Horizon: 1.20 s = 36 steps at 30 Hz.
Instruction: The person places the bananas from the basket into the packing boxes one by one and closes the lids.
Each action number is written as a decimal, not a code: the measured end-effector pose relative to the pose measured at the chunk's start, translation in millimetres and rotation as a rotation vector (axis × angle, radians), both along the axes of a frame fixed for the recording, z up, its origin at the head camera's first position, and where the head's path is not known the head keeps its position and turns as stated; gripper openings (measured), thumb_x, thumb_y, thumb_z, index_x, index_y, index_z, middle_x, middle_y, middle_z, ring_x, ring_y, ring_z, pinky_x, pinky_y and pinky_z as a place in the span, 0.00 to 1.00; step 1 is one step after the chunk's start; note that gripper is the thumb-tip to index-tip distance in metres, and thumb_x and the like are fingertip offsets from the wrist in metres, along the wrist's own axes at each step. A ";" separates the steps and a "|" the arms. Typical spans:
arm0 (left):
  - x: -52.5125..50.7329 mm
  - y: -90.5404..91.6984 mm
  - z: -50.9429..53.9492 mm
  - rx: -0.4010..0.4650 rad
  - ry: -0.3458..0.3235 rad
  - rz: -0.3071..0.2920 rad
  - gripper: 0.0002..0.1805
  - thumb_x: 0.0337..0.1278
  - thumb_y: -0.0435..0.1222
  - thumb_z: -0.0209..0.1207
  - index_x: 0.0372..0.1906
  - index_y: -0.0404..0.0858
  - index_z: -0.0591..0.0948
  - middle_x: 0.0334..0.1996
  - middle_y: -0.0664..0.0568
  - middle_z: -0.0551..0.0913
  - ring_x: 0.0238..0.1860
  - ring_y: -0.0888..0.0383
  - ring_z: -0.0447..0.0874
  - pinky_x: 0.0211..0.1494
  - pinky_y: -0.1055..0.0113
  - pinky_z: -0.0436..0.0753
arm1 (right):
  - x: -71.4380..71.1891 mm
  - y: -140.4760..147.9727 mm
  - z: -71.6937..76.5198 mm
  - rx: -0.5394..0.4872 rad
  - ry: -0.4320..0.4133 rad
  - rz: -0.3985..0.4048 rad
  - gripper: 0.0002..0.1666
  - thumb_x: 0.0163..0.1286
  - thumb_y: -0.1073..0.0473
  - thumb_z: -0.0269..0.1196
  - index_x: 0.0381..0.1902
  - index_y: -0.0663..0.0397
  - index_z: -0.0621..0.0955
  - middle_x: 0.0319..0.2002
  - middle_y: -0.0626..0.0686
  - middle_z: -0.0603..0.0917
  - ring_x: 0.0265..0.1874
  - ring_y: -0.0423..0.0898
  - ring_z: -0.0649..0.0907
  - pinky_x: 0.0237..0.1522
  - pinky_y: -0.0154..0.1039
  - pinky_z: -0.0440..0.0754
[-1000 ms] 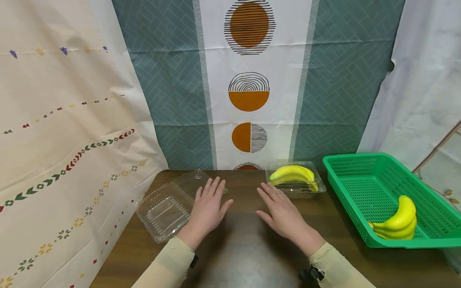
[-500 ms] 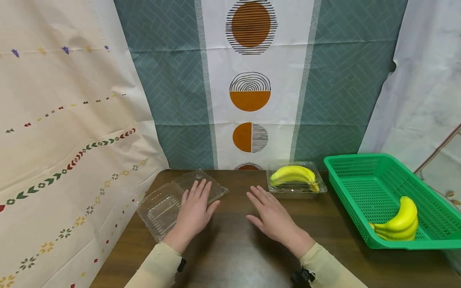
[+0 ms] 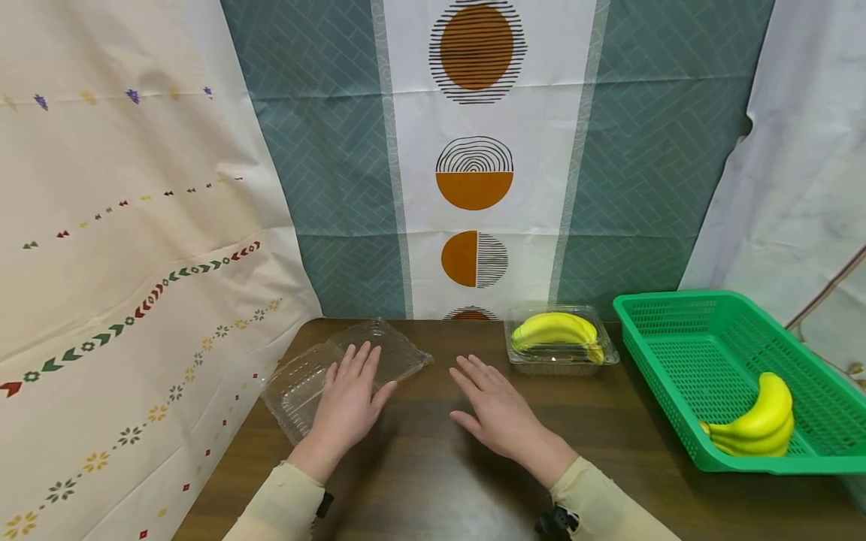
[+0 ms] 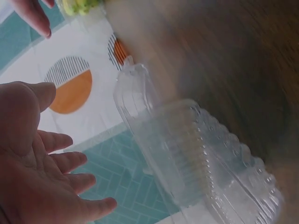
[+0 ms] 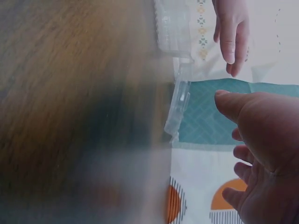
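- The left hand (image 3: pixel 348 409) is released, its fingers extended; the right hand (image 3: pixel 501 409) is likewise loose and holds nothing.
- For handling the open clear container (image 3: pixel 304 379), a light pinch at the rim would likely serve best; the thin plastic may flex or skid on the table (image 3: pixel 433 473), so one hand could steady one half while the other works the second.
- The container lies unfolded beyond the left hand, apart from its fingers; the right hand hangs between it and the clear box (image 3: pixel 561 369) holding bananas (image 3: pixel 551 329).
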<state>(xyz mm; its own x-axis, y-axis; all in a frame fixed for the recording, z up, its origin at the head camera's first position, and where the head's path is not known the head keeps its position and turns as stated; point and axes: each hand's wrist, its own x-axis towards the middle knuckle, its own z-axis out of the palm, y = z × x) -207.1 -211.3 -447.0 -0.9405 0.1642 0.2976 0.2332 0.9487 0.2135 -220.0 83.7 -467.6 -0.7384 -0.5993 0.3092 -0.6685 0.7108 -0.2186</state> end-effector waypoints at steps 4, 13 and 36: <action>2.3 -7.7 -0.9 -0.001 0.003 0.010 0.42 0.82 0.52 0.64 0.84 0.31 0.67 0.84 0.34 0.64 0.86 0.32 0.54 0.81 0.26 0.57 | 0.4 -5.7 -0.8 0.016 -0.015 0.012 0.44 0.83 0.42 0.68 0.84 0.60 0.70 0.86 0.61 0.64 0.86 0.61 0.61 0.83 0.61 0.61; 7.3 -24.8 -4.1 0.033 -0.010 0.039 0.42 0.81 0.51 0.65 0.84 0.30 0.67 0.84 0.32 0.62 0.86 0.30 0.53 0.80 0.24 0.55 | 3.0 -19.7 -0.3 0.016 -0.029 0.039 0.43 0.83 0.41 0.68 0.83 0.60 0.71 0.85 0.61 0.65 0.86 0.60 0.61 0.83 0.61 0.62; 17.9 -77.5 -16.0 0.025 -0.052 0.116 0.39 0.83 0.48 0.63 0.83 0.28 0.68 0.83 0.28 0.62 0.85 0.26 0.52 0.77 0.20 0.55 | 8.1 -63.3 -7.2 0.108 -0.048 0.085 0.44 0.84 0.39 0.65 0.86 0.55 0.69 0.86 0.58 0.64 0.87 0.56 0.60 0.83 0.56 0.62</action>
